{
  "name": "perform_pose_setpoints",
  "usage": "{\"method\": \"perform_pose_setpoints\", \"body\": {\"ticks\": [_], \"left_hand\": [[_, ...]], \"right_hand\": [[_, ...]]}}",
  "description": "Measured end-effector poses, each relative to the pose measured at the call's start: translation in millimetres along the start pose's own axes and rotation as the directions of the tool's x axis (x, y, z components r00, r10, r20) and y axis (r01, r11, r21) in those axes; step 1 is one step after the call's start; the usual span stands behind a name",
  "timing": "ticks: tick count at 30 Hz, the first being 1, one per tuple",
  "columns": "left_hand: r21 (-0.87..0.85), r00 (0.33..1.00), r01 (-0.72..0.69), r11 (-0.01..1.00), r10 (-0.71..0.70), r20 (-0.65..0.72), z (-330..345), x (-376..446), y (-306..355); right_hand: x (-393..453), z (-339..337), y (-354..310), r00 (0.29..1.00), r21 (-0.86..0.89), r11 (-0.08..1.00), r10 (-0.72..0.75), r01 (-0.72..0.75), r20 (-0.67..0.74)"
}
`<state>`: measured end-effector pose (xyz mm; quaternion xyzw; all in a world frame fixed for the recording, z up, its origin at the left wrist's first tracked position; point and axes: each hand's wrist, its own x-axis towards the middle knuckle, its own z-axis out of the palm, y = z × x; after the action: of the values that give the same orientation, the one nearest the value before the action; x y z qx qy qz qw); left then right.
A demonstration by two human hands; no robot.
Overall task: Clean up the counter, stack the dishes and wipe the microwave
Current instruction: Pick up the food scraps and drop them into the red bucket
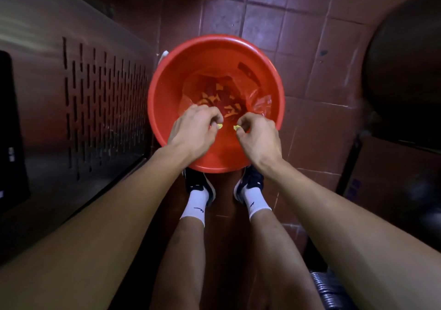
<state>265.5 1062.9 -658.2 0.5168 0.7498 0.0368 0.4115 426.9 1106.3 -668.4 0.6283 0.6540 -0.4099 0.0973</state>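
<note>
While both hands hover above the bucket's near rim, each one pinches a small yellow scrap.
Left scrap (219, 126): pinched at the fingertips of the left hand (193, 128), poking out toward the other hand.
Right scrap (236, 127): pinched at the fingertips of the right hand (259, 135), just beside the left scrap and apart from it.
Grip: both hands curl tightly round their scraps, knuckles up.
Red bucket (164, 99): stands on the tiled floor (262, 23) directly under the hands, its near rim touching the shoe tips.
Bucket contents: a clear plastic bag (260, 102) and more yellow scraps (210, 98) at the bottom.
Left edge: a slotted metal cabinet panel (105, 109).
Right edge: a cardboard box (391, 178).
Feet: dark shoes (198, 185) with white socks (196, 204).
</note>
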Motion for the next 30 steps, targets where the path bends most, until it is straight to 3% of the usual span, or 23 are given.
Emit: {"method": "perform_pose_setpoints", "body": {"ticks": [3, 8, 13, 17, 22, 30], "left_hand": [[0.019, 0.999, -0.031, 0.999, 0.031, -0.029, 7.7, 14.8, -5.2], [0.016, 0.998, 0.042, 0.999, -0.041, -0.041, 13.5, 19.0, -17.6], [0.051, 0.999, 0.019, 0.999, -0.018, -0.029, 6.8, 3.4, -20.4], [0.085, 1.000, -0.003, 0.996, 0.005, -0.015, -4.3, -10.2, -15.4], [0.157, 0.993, -0.002, 0.988, -0.017, 0.118, -18.1, -29.3, -3.9], [0.163, 0.986, 0.048, 0.985, -0.074, 0.153, -77.1, -78.5, 21.3]], "right_hand": [[7.0, 12.4, 5.9, 1.000, 0.002, 1.000, 0.002, -0.002, -0.021], [10.0, 18.7, 12.7, 0.999, 0.041, 0.999, 0.003, -0.001, -0.047], [2.1, 10.9, 8.6, 1.000, 0.082, 0.996, 0.021, -0.021, -0.003], [-2.8, 0.5, -2.8, 0.999, 0.035, 0.999, 0.014, -0.016, 0.051], [-11.8, -16.4, -16.3, 0.987, -0.056, 0.998, 0.028, -0.019, 0.159], [-58.3, -70.1, -55.2, 0.986, -0.169, 0.985, -0.009, 0.037, 0.166]]}}
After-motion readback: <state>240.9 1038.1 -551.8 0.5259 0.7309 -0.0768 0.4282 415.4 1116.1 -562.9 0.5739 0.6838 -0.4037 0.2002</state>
